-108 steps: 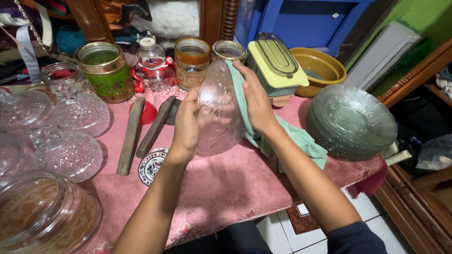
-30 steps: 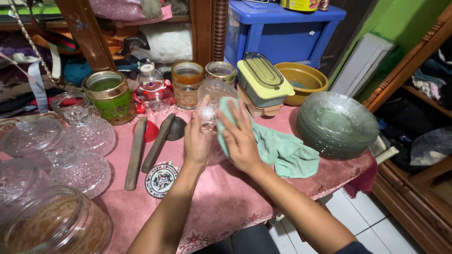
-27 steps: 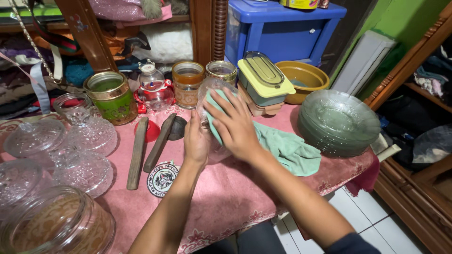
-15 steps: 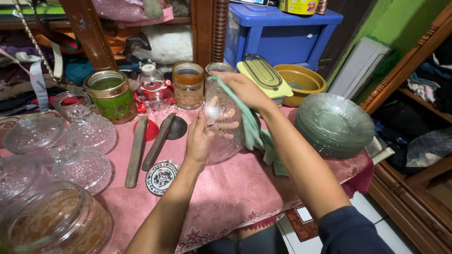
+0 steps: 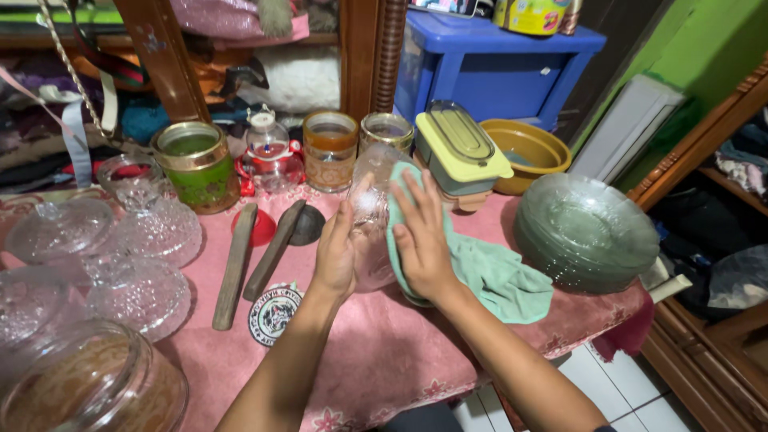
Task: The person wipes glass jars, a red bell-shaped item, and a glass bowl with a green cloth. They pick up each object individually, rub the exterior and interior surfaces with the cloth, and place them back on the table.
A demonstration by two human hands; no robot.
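A clear glass jar (image 5: pixel 373 214) stands tilted above the pink tablecloth (image 5: pixel 384 352) in the middle of the table. My left hand (image 5: pixel 336 252) grips its left side. My right hand (image 5: pixel 422 240) lies flat against the jar's right side, pressing a light green cloth (image 5: pixel 496 276) onto the glass. The rest of the cloth trails down to the right over the tablecloth. Much of the jar is hidden between my hands.
Cut-glass bowls and lids (image 5: pixel 140 232) crowd the left side. Two wooden sticks (image 5: pixel 236 264) and a round patterned disc (image 5: pixel 274 312) lie left of my hands. Jars (image 5: pixel 330 150), a yellow-lidded box (image 5: pixel 460 152), a brown bowl (image 5: pixel 528 152) and stacked green glass plates (image 5: pixel 588 232) stand behind and right.
My right hand with the cloth has come down from the jar's top to its right side. The jar has stayed in my left hand, shifting slightly.
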